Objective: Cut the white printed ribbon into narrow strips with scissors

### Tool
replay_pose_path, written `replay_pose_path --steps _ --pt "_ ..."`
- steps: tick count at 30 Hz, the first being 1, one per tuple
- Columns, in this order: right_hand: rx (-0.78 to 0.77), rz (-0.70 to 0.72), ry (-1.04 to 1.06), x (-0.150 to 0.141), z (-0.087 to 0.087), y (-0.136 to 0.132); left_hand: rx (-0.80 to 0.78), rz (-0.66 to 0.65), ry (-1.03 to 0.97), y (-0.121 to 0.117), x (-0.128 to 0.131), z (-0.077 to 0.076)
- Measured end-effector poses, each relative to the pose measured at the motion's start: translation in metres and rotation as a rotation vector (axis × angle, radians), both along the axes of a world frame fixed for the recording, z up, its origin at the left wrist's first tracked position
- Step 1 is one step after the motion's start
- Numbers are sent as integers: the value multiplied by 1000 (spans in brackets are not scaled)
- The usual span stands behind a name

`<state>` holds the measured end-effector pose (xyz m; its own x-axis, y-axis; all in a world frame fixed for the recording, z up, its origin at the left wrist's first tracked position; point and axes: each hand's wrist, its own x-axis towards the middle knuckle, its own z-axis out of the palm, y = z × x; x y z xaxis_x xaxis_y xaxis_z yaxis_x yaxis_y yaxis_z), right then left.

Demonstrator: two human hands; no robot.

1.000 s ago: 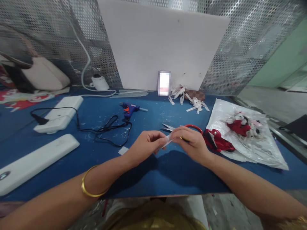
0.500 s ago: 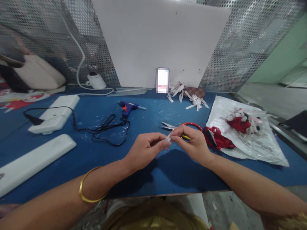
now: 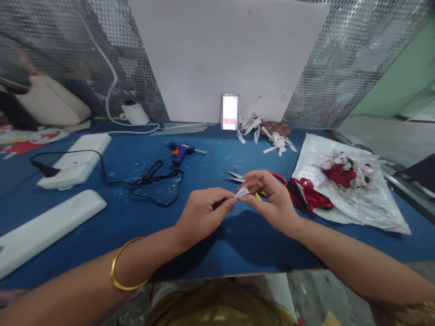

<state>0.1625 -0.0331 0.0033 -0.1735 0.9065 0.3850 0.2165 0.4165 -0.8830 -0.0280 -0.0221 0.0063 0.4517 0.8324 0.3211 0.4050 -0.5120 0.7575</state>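
Observation:
Over the blue table, my left hand (image 3: 205,213) pinches a small piece of white ribbon (image 3: 241,192) between thumb and index finger. The piece fans out to a pale flap toward the right. My right hand (image 3: 272,197) meets it from the other side, its thumb against the lower edge and its fingers curled loosely above. Whether the right fingertips press on the ribbon is hard to see. Scissors (image 3: 235,177) with red and yellow handles lie behind the right hand, which partly hides them.
A blue glue gun (image 3: 181,151) with a black cord lies left of centre, near a white power strip (image 3: 79,156) and a long white case (image 3: 54,231). Clear glue sticks (image 3: 183,128), a phone (image 3: 230,112) and white ribbon bows (image 3: 279,142) are behind. Red-and-white pieces lie by a plastic bag (image 3: 367,213).
The ribbon piece shows more now, spread out between my hands. My right fingers have lifted and loosened from their tighter pinch; my left hand has barely moved.

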Motion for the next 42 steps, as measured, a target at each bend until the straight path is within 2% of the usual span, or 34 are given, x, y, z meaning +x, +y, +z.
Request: replay_pose_path --steps 8,12,18,22,32,39,42 --pt "-130 51 71 -2 2 4 61 -30 -13 1 0 -2" --pt "-259 52 149 -3 5 4 124 -55 -49 1 0 -3" --pt "-353 70 225 -4 7 5 216 -27 -39 0 -1 -2" --pt "-320 49 210 -4 4 4 227 -30 -24 0 0 -2" --pt "-173 25 125 -1 -2 3 84 -13 -39 1 1 -3" --pt "-164 -113 102 2 2 5 2 47 -64 2 1 -2" --pt "-71 -164 36 2 3 4 9 68 -63 2 1 -2"
